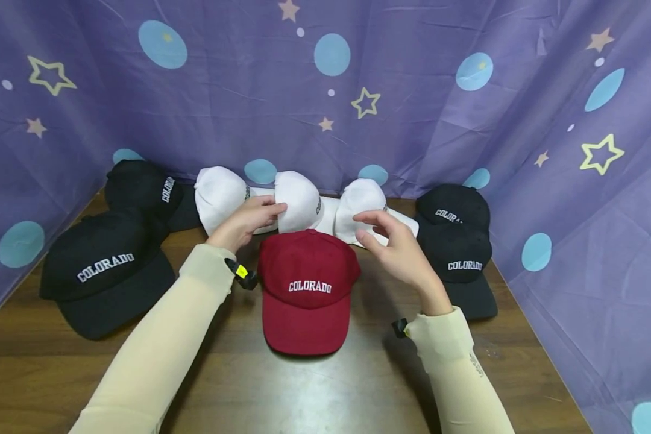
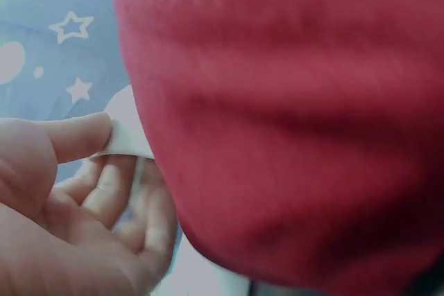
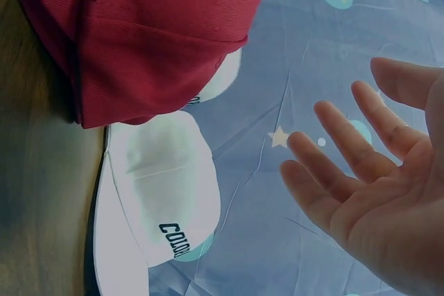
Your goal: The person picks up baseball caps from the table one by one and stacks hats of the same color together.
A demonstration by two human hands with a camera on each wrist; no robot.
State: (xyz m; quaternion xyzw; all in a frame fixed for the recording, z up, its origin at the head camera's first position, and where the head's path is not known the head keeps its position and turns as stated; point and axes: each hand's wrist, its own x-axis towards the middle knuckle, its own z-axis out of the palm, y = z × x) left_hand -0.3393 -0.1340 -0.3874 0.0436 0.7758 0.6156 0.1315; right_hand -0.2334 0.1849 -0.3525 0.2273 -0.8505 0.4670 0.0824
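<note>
Between the thumb and fingers of my left hand, the edge of the middle white cap is pinched; the left wrist view shows the thumb above that white edge and the fingers below. My right hand is held up in front of the right white cap, fingers loosely bent and apart, holding nothing. In the right wrist view its palm shows bare. A dark red cap lettered COLORADO stands between both hands, brim toward me, and hides the lower front of the middle white cap.
A third white cap stands left in the back row. Two black caps overlap at the left, one in front and one behind. Two more, front and back, overlap at right. A purple curtain borders the wooden table.
</note>
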